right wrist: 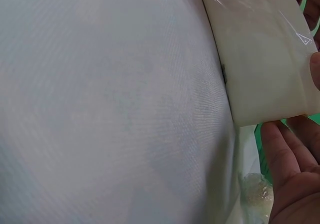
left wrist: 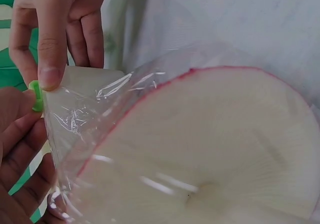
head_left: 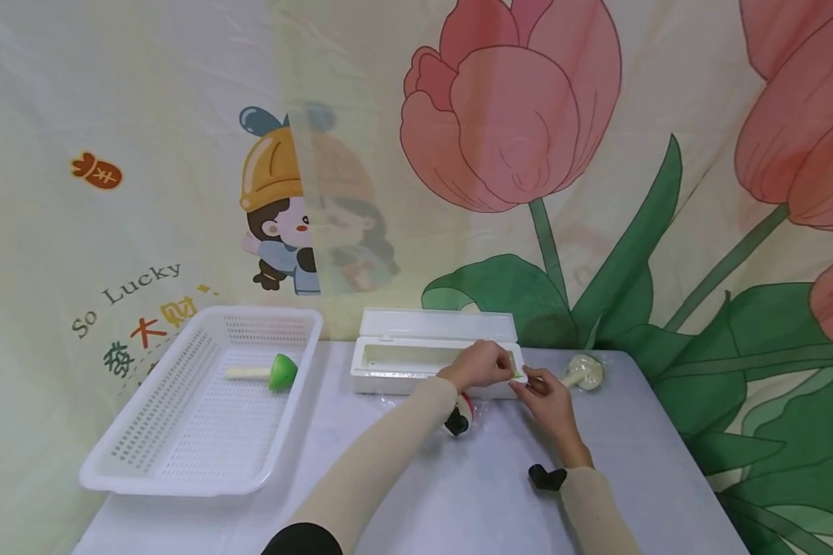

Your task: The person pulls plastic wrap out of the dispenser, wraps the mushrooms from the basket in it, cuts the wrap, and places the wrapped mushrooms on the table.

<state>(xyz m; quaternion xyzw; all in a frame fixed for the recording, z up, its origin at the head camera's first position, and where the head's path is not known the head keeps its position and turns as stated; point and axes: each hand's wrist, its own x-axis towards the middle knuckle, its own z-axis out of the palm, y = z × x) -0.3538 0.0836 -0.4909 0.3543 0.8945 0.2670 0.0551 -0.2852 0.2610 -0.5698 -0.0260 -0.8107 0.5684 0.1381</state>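
Observation:
A long white plastic-wrap box (head_left: 389, 384) lies on the table with its lid (head_left: 437, 325) raised at the back. At the box's right end, my left hand (head_left: 486, 364) pinches a small green slider (left wrist: 36, 95). My right hand (head_left: 544, 399) grips that same end, thumb on top and fingers against the end face. Clear film (left wrist: 75, 119) stretches from the box over a round pale thing with a red rim (left wrist: 215, 134). In the head view, my left forearm and wrist partly hide this round thing in front of the box.
A white perforated basket (head_left: 180, 482) stands on the left, holding a green-capped toy mushroom (head_left: 282, 373). A film-wrapped pale mushroom (head_left: 586, 372) lies right of the box. Behind the table (head_left: 486, 493) hangs a printed tulip cloth (head_left: 514, 116).

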